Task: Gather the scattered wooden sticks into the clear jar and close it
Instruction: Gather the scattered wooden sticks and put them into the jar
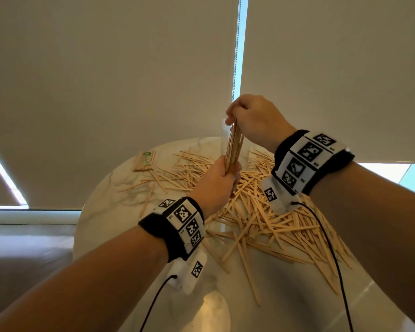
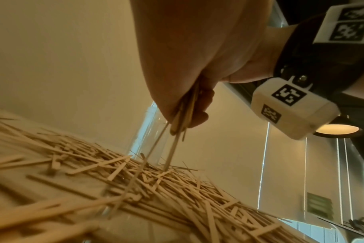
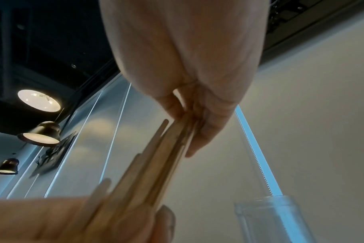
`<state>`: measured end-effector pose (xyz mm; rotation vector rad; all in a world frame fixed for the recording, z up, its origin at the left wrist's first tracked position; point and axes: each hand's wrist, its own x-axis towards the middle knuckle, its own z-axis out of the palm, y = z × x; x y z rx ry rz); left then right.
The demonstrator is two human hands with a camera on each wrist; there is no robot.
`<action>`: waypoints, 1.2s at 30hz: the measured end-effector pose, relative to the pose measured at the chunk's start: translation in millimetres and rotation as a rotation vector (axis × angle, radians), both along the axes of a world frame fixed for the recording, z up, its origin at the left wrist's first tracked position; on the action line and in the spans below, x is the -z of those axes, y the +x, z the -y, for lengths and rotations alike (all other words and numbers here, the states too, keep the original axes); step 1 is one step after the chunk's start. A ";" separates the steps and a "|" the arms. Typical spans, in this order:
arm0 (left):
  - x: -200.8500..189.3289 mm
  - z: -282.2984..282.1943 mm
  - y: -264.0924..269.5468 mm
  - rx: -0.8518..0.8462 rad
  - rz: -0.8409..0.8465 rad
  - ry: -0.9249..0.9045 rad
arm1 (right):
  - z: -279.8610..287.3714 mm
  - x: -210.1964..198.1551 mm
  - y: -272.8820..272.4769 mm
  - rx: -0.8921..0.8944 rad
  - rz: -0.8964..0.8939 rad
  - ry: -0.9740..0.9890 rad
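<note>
The left hand has its grip wrapped round the lower part of a bundle of thin pale wooden sticks, fingers curled and clamped on the wood, the bundle standing close to upright above the desk. The right hand pinches the top ends of the same bundle from above, fingertips pressed together on the stick ends. In the left wrist view a few sticks hang out of the bottom of the fist and their tips reach down to the heap below. In the right wrist view the bundle runs from the right hand's fingers down towards the left hand's thumb, blurred in the near corner.

Just behind the bundle stands the tall clear plastic jar, upright and open at the top; in the head view it is mostly hidden by the hands and the sticks, and whether anything lies inside it cannot be told.

Under and around the hands, the rest of the sticks lie scattered in a loose crossed heap over the round white marble-patterned desk, thickest on the right. A small packet of sticks in a clear wrapper lies apart at the far left edge of the desk. Both wrists wear black bands with white marker-printed blocks, each trailing a black cable.
</note>
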<state>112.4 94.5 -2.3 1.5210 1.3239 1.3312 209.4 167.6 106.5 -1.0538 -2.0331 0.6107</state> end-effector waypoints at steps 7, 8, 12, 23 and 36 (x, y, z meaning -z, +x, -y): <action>0.8 -0.9 -6.1 0.011 0.170 -0.071 | 9.9 10.5 6.2 -0.094 0.120 -0.112; -1.0 -2.6 -11.8 -0.028 0.243 -0.059 | 12.3 14.6 10.6 -0.097 0.079 -0.138; -18.2 -9.5 -34.0 -0.144 0.534 0.056 | 30.3 56.9 18.5 -0.229 0.393 -0.340; -15.9 -8.6 -33.6 -0.131 0.648 0.101 | 42.5 94.6 2.0 -0.359 0.064 -0.571; 6.0 10.5 -40.9 0.016 -0.084 -0.153 | -1.2 29.7 23.3 0.060 -0.190 -0.230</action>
